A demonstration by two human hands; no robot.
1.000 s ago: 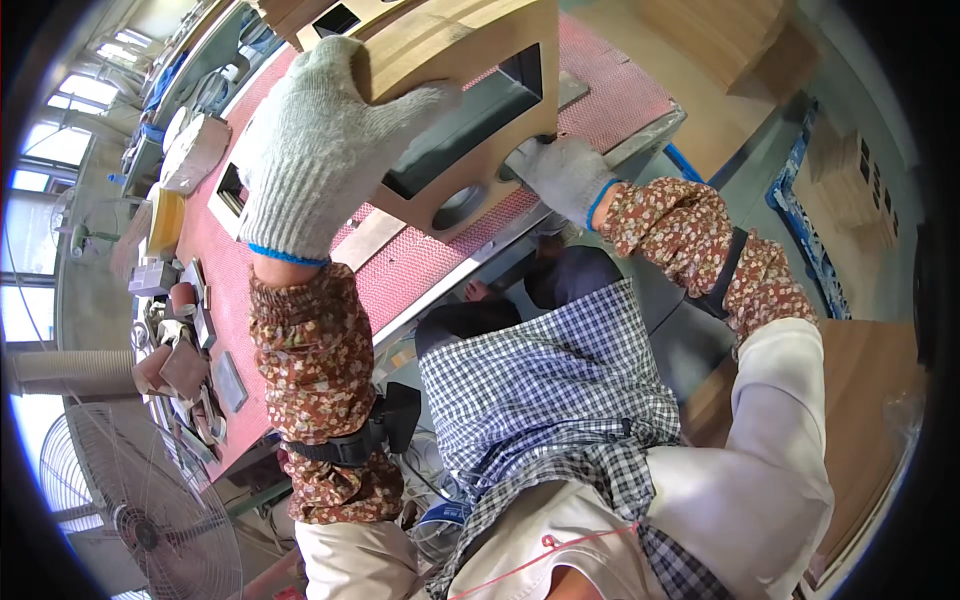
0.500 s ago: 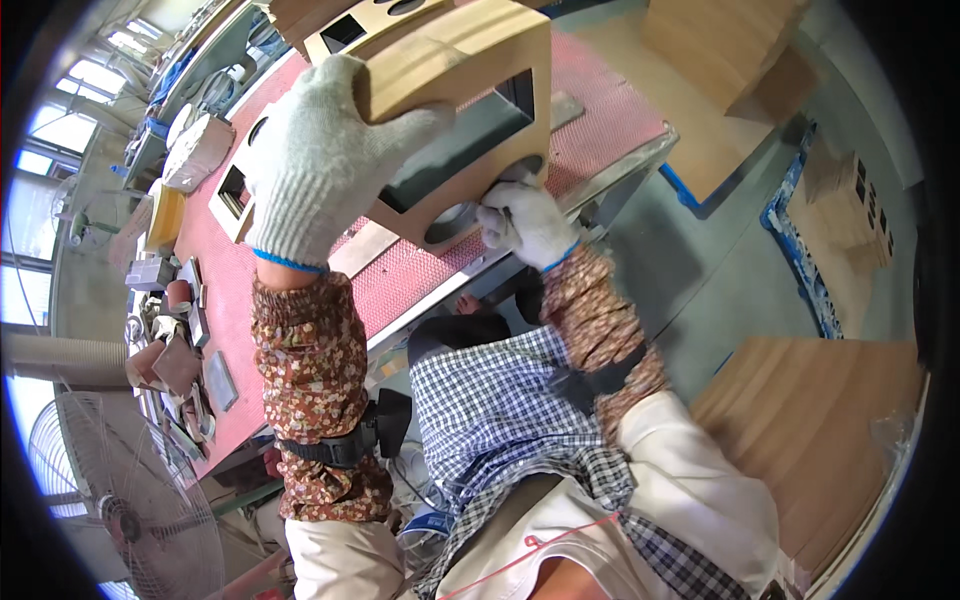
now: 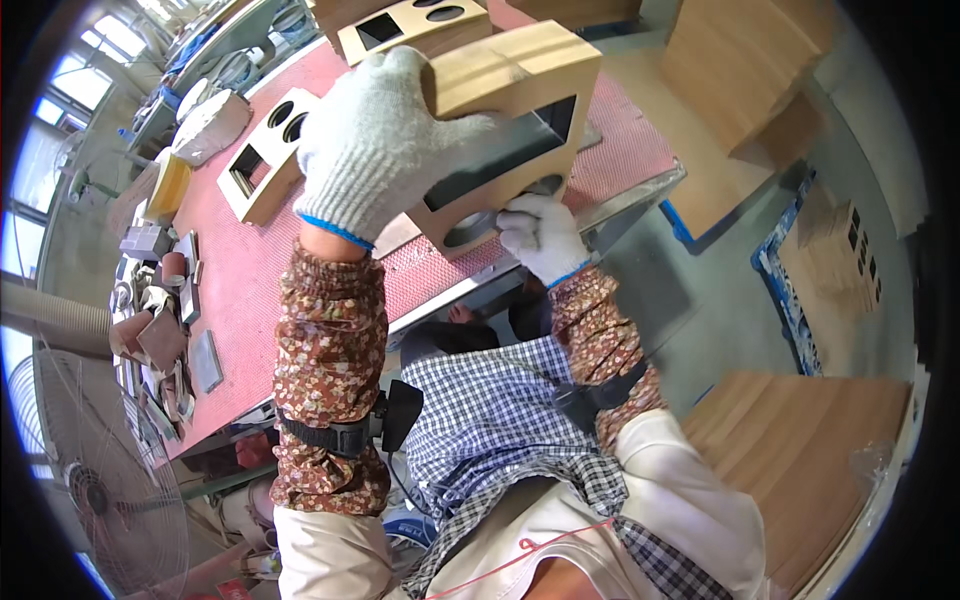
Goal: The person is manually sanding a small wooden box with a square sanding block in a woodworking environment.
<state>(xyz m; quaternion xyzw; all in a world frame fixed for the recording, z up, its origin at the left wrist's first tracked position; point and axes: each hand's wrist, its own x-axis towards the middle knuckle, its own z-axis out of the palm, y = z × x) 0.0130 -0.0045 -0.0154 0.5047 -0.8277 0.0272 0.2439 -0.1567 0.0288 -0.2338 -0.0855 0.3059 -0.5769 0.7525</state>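
A pale wooden box [image 3: 530,62] stands tilted on the pink-topped workbench, with a rectangular opening and two round holes in the face toward me. My left hand [image 3: 375,145], in a white knitted glove, grips its upper left edge, the thumb stretched over the face. Down at the round holes is my right hand [image 3: 545,238], gloved too, its fingers curled together against the hole's rim. Anything pinched in those fingers is hidden. Left of my left hand lies a similar wooden box [image 3: 262,160], and another holed box [image 3: 415,28] stands behind.
Sanding blocks and abrasive pieces [image 3: 160,335] crowd the bench's [image 3: 255,325] left side. A fan [image 3: 95,490] stands at lower left. Wooden panels [image 3: 800,470] are stacked at lower right; more holed wooden pieces [image 3: 850,260] sit on a blue pallet [image 3: 785,290] at right.
The view has shifted, so the box and both hands appear farther right and slightly lower. My left hand keeps its grip on the box; my right hand stays at the round holes, its fingers slightly turned.
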